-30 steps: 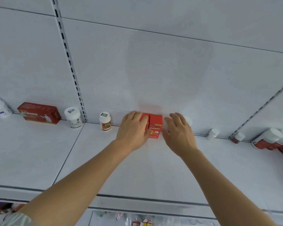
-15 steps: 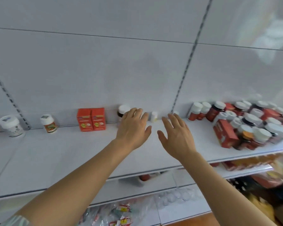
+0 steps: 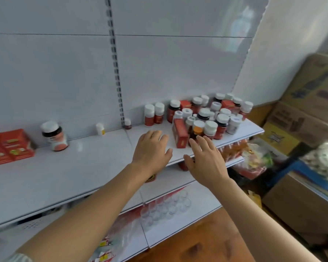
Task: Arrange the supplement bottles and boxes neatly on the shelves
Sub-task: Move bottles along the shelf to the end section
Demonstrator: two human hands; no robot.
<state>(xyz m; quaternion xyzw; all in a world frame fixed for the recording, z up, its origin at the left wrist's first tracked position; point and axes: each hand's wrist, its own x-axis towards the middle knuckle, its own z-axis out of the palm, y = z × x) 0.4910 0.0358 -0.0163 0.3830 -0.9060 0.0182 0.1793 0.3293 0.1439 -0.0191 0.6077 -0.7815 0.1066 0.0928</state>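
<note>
Both hands, left hand and right hand, hover spread and empty over the shelf edge (bare room at nine o'clock); two red boxes there.

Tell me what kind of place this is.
Likely a small shop or pharmacy stockroom: white retail shelving, a crowd of supplement bottles with red boxes, and stacked cardboard cartons beside it.

Bare forearms, pale patterned sleeve

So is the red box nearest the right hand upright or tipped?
Upright: the red box stands on end at the shelf front, beside the bottles.
</note>
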